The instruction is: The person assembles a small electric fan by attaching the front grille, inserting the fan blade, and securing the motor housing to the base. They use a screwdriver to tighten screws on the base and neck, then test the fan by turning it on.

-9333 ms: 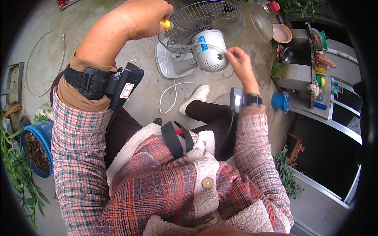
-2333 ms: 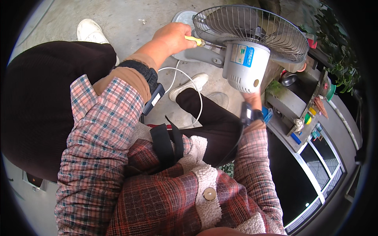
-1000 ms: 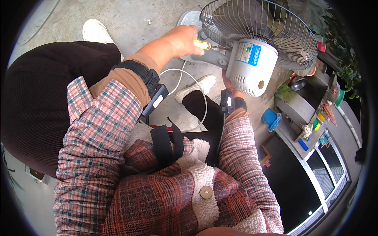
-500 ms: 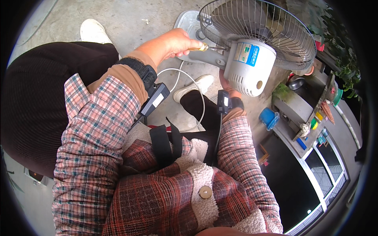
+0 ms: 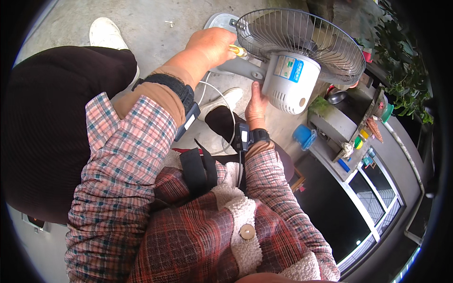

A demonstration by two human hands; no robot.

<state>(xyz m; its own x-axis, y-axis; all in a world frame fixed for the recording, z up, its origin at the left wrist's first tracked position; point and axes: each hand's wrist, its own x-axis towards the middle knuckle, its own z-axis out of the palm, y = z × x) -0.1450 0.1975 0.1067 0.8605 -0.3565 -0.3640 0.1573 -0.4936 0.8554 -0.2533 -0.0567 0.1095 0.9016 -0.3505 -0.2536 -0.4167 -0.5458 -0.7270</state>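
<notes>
A grey-white electric fan stands in front of me, with a wire grille (image 5: 306,40), a round motor housing (image 5: 290,82) and a base (image 5: 218,21) on the concrete floor. My left hand (image 5: 210,46) is closed around a yellow-handled screwdriver (image 5: 238,50), whose tip points at the fan's neck just behind the grille. My right hand (image 5: 256,104) reaches up from below and grips the underside of the neck beside the motor housing. The fan's white cord (image 5: 224,106) loops down over my lap.
My white shoes (image 5: 107,34) rest on the concrete floor. To the right are a blue cup (image 5: 304,137), a concrete ledge (image 5: 330,115) with small colourful items, potted plants (image 5: 401,61) and a window frame (image 5: 373,203).
My right hand has slid up along the fan neck toward the motor housing. The left hand and screwdriver have stayed at the neck. My view has tilted slightly.
</notes>
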